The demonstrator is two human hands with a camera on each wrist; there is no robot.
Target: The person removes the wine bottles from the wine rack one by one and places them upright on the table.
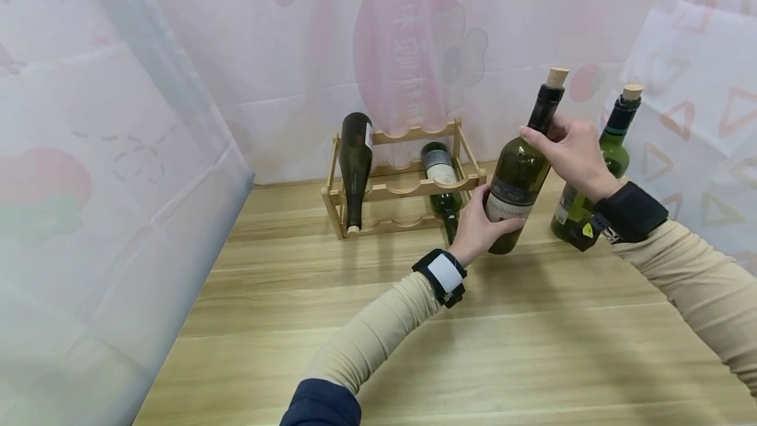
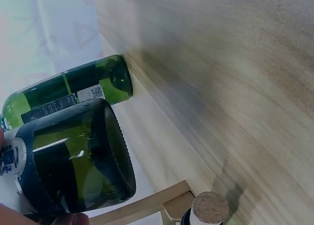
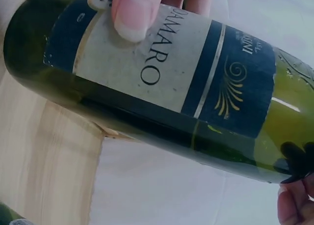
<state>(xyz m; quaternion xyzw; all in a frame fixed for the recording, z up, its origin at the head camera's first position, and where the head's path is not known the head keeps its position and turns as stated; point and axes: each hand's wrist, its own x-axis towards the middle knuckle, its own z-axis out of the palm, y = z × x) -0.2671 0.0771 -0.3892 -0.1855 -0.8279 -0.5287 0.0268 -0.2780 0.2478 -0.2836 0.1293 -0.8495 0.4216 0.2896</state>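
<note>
A dark green wine bottle (image 1: 520, 173) with a cork and a cream and navy label leans slightly right, its base lifted above the table. Low on its body, my left hand (image 1: 478, 225) grips it with the thumb across the label. Higher up, my right hand (image 1: 570, 150) holds it around the shoulder and neck. In the left wrist view the bottle's base (image 2: 115, 156) is seen from below. Across the right wrist view stretches its label (image 3: 142, 63), with a left thumb pressed on it.
A two-tier wooden rack (image 1: 408, 192) stands at the back. One dark bottle (image 1: 356, 166) lies on its upper tier, and another bottle (image 1: 440, 173) lies lower, neck forward. Right of my hands stands a green corked bottle (image 1: 615, 150). Printed curtains (image 1: 284, 117) border the wooden table (image 1: 284, 321).
</note>
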